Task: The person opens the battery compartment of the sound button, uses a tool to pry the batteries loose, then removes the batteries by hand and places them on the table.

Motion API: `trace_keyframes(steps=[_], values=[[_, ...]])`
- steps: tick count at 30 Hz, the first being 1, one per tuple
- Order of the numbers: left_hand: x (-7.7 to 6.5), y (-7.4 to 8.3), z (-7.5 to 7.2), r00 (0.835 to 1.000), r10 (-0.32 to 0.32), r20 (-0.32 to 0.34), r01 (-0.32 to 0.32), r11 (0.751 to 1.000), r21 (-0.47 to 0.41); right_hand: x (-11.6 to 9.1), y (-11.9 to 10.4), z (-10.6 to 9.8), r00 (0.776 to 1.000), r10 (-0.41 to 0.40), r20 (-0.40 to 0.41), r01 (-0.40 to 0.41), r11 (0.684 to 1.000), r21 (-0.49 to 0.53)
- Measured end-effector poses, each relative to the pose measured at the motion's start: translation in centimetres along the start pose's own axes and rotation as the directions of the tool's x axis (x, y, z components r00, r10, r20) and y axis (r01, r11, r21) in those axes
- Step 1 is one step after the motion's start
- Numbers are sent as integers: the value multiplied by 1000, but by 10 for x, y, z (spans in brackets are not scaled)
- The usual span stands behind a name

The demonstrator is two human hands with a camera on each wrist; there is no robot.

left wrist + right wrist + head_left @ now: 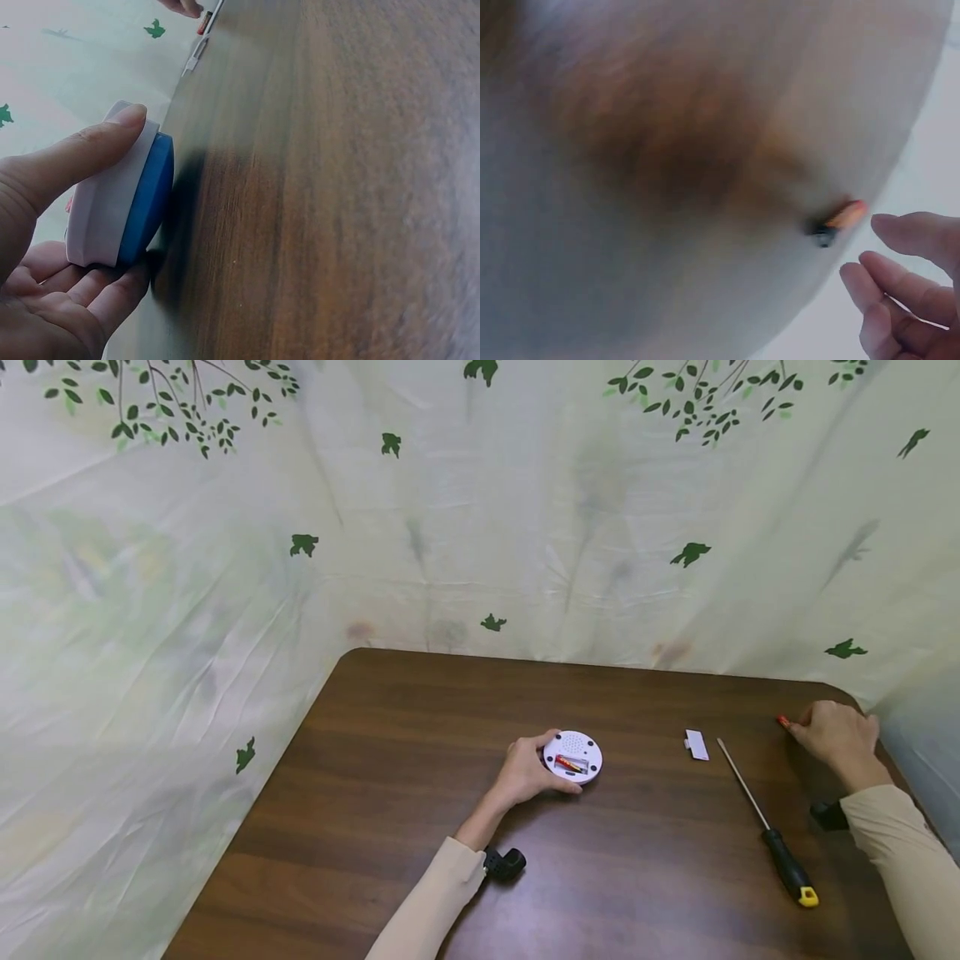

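Note:
My left hand holds a round white plastic device by its edge, thumb on one side and fingers on the other. Its perforated, footed face is turned up, and a red-and-yellow battery lies in its uncovered compartment. From the left wrist, the device shows a blue underside tilted close over the table. At the far right, my right hand is beside a loose battery. The right wrist view has this battery just off the thumb tip, with thumb and fingers parted.
A small white battery cover lies between my hands on the brown wooden table. Right of it is a screwdriver with a black handle and yellow end, its shaft pointing away. A leaf-printed cloth hangs behind the table.

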State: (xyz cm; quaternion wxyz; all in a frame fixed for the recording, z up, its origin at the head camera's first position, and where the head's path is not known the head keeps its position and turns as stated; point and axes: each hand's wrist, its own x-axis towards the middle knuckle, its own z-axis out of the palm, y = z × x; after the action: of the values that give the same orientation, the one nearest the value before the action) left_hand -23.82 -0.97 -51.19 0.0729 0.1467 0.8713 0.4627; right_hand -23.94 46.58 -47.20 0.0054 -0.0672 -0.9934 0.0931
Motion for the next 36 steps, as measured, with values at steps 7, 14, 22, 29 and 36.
trace_keyframes(steps=[7,14,22,29,36], values=[[-1,-1,-2,1000,10,-9,-10,1000,-19,-4,-52,-22,988,-111,-110,114,993,22],[-2,-6,-1,999,28,-20,-28,1000,-14,-16,-124,-37,927,-249,-281,272,961,44],[-3,-8,1,1000,22,-19,-22,1000,-19,-42,-201,-31,846,-419,-331,468,880,83],[-6,-9,-3,998,47,-29,-47,999,6,-56,-251,2,836,-504,-216,537,832,138],[-7,-9,-6,995,95,-7,-95,995,20,-66,-277,33,781,-591,-204,624,757,193]])
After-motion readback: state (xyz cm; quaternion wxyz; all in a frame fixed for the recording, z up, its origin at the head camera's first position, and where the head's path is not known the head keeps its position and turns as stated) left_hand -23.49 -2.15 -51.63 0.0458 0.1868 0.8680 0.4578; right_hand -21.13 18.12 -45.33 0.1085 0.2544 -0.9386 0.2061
